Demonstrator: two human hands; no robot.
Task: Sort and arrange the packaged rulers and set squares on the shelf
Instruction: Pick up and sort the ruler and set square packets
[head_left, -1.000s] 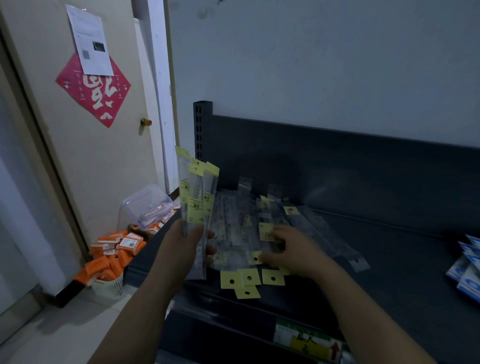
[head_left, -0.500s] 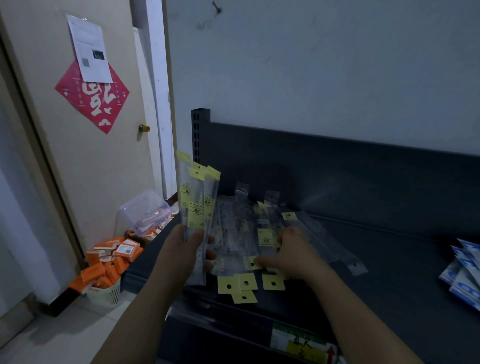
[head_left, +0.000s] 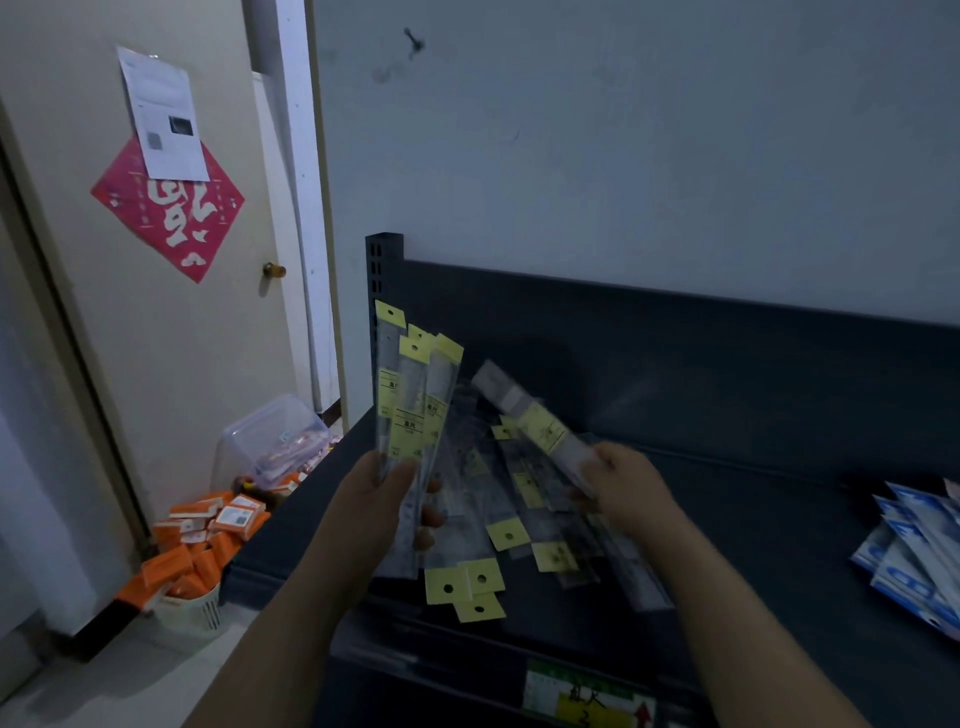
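My left hand (head_left: 387, 499) grips a fan of several clear ruler packs (head_left: 413, 395) with yellow header cards, held upright above the shelf's left end. My right hand (head_left: 626, 480) pinches one more ruler pack (head_left: 535, 421) by its lower end, lifted off the pile and tilted up to the left. A loose pile of ruler packs (head_left: 511, 535) lies on the dark shelf (head_left: 753, 519) between my hands, yellow tabs pointing toward me.
Blue and white packets (head_left: 914, 556) lie at the shelf's right end. On the floor to the left stand a basket of orange boxes (head_left: 192, 561) and a clear plastic tub (head_left: 275, 441). A door (head_left: 156, 312) and wall close in the left and back.
My right hand has lifted one ruler pack off the pile, where before it lay flat on the packs. The left hand still holds its bundle upright.
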